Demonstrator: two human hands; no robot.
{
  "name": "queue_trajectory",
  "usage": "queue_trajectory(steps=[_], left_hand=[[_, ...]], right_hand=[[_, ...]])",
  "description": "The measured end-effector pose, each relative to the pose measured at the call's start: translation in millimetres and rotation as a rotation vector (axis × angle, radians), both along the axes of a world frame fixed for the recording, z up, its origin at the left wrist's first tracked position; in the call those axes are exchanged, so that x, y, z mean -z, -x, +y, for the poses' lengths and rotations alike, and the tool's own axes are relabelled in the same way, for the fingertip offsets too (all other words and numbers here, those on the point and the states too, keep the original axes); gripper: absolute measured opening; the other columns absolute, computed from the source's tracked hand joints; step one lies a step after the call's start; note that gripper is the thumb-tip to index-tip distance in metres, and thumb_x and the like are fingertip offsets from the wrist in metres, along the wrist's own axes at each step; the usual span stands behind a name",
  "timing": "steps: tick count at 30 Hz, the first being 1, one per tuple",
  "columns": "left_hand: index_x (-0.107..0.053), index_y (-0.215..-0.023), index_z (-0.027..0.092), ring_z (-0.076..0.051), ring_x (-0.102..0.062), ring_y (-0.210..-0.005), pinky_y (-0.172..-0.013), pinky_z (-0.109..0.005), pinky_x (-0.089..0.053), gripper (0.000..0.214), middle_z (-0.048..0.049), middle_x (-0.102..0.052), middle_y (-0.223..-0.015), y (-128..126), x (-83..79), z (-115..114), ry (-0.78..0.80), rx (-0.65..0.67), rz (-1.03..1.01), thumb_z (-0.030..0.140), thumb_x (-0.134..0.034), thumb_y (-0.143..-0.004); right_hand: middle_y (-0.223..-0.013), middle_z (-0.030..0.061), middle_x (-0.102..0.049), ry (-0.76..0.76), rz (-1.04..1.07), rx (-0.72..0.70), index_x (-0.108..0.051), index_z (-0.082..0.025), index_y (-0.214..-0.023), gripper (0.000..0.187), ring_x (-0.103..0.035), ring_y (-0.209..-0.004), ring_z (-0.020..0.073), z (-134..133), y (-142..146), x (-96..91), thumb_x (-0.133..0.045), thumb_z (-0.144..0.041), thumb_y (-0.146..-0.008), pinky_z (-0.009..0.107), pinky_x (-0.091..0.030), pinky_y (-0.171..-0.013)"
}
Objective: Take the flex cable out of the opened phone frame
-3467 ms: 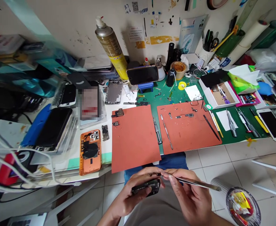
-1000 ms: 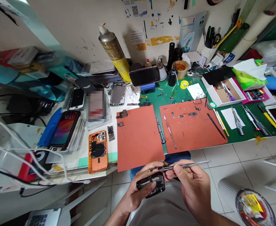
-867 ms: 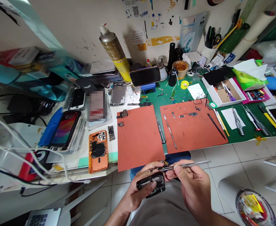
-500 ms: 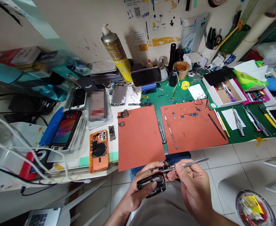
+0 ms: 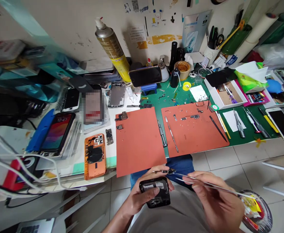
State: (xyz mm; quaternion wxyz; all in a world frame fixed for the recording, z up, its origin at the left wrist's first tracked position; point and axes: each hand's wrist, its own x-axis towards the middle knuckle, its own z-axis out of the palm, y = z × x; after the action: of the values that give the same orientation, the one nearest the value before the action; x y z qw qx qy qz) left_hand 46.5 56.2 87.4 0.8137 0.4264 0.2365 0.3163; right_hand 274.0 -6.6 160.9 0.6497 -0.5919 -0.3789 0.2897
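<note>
My left hand is closed around a black phone housing, the thumb lying across its open inside. A small dark phone part sits at the fingertips of the same hand, just beyond the housing; how it is gripped is hard to see. My right hand pinches a pair of metal tweezers. The tips point left, apart from each other, close to the small part; whether they touch it I cannot tell.
Two red-brown mats lie ahead, bearing small phone parts, a metal spudger and a screwdriver. An orange phone back lies left. White cables hang at the left edge. A bin stands low right.
My right hand has moved right, and the tweezers' arms now show spread apart. The phone housing has turned, showing more of its inside. The view has shifted, so the bench sits further left.
</note>
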Motion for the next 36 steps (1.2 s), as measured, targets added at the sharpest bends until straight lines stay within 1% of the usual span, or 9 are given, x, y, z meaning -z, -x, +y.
queue_trajectory(steps=[2, 4, 8, 13, 20, 23, 27, 33, 36], left_hand=[[-0.079, -0.148, 0.030, -0.041, -0.070, -0.143, -0.105, -0.046, -0.064, 0.041, -0.0193, -0.077, -0.148, 1.1, 0.5, -1.0, -0.027, -0.011, 0.037, 0.034, -0.075, -0.107], [-0.081, -0.146, 0.029, -0.041, -0.063, -0.151, -0.114, -0.048, -0.061, 0.040, -0.0190, -0.074, -0.155, 2.8, -0.1, -1.6, -0.062, -0.034, 0.078, 0.031, -0.076, -0.107], [-0.082, -0.145, 0.032, -0.039, -0.067, -0.147, -0.118, -0.047, -0.058, 0.038, -0.0171, -0.071, -0.159, 4.8, -2.4, -2.8, -0.122, -0.061, 0.132, 0.029, -0.076, -0.107], [-0.079, -0.148, 0.037, -0.034, -0.072, -0.142, -0.112, -0.042, -0.062, 0.039, -0.0146, -0.070, -0.160, 3.6, -2.2, -4.1, -0.151, -0.064, 0.116, 0.032, -0.073, -0.109], [-0.080, -0.147, 0.033, -0.036, -0.067, -0.148, -0.117, -0.044, -0.059, 0.038, -0.0166, -0.071, -0.160, 5.6, -1.2, -3.4, -0.187, -0.064, 0.150, 0.032, -0.074, -0.109], [-0.080, -0.147, 0.036, -0.035, -0.068, -0.147, -0.118, -0.045, -0.057, 0.039, -0.0146, -0.071, -0.160, 5.6, 0.1, -3.3, -0.204, -0.063, 0.151, 0.031, -0.074, -0.109], [-0.080, -0.147, 0.038, -0.036, -0.066, -0.148, -0.122, -0.049, -0.054, 0.039, -0.0132, -0.072, -0.159, 4.2, 0.4, -2.8, -0.212, -0.071, 0.152, 0.032, -0.074, -0.109], [-0.086, -0.137, 0.031, -0.037, -0.073, -0.137, -0.115, -0.047, -0.059, 0.031, -0.0153, -0.073, -0.154, 3.2, -7.2, 1.2, -0.170, -0.032, 0.164, 0.034, -0.073, -0.109], [-0.088, -0.132, 0.027, -0.040, -0.069, -0.141, -0.117, -0.048, -0.058, 0.030, -0.0170, -0.072, -0.153, 3.1, -9.0, 2.5, -0.158, 0.004, 0.171, 0.039, -0.072, -0.109]], right_hand=[[-0.095, 0.0017, -0.091, 0.028, -0.004, -0.005, -0.089, -0.033, -0.109, 0.013, -0.088, -0.076, 0.0231, 1.7, 14.7, -1.2, -0.086, -0.024, -0.100, 0.033, -0.076, -0.074], [-0.094, 0.0018, -0.091, 0.095, 0.029, 0.016, -0.090, -0.032, -0.106, 0.007, -0.087, -0.075, 0.0223, 2.6, 24.7, -0.1, -0.084, -0.029, -0.102, 0.033, -0.076, -0.074], [-0.093, 0.0028, -0.091, 0.129, 0.046, -0.021, -0.090, -0.029, -0.102, 0.006, -0.088, -0.073, 0.0222, 3.7, 25.5, 5.4, -0.083, -0.028, -0.102, 0.030, -0.075, -0.073], [-0.093, 0.0006, -0.091, 0.098, 0.007, -0.043, -0.089, -0.031, -0.106, 0.012, -0.088, -0.072, 0.0217, 6.3, 20.2, 8.5, -0.084, -0.021, -0.099, 0.027, -0.074, -0.073], [-0.091, 0.0027, -0.091, 0.119, 0.010, -0.037, -0.090, -0.029, -0.103, 0.008, -0.088, -0.071, 0.0235, 8.2, 22.7, 10.8, -0.086, -0.024, -0.099, 0.028, -0.075, -0.071], [-0.090, 0.0023, -0.091, 0.129, 0.026, -0.041, -0.090, -0.029, -0.102, 0.006, -0.088, -0.070, 0.0226, 6.3, 23.8, 13.9, -0.087, -0.025, -0.098, 0.026, -0.074, -0.070], [-0.088, 0.0043, -0.091, 0.171, 0.124, -0.052, -0.089, -0.026, -0.102, 0.004, -0.089, -0.069, 0.0233, 4.4, 26.0, 16.8, -0.087, -0.028, -0.099, 0.026, -0.074, -0.070], [-0.080, 0.0098, -0.089, 0.295, 0.346, -0.041, -0.087, -0.021, -0.092, 0.027, -0.087, -0.065, 0.0280, 8.8, 26.2, 16.0, -0.089, -0.047, -0.097, 0.034, -0.075, -0.065], [-0.075, 0.0102, -0.087, 0.296, 0.439, -0.058, -0.086, -0.021, -0.091, 0.030, -0.086, -0.062, 0.0290, 10.6, 24.9, 14.5, -0.092, -0.050, -0.094, 0.036, -0.074, -0.062]])
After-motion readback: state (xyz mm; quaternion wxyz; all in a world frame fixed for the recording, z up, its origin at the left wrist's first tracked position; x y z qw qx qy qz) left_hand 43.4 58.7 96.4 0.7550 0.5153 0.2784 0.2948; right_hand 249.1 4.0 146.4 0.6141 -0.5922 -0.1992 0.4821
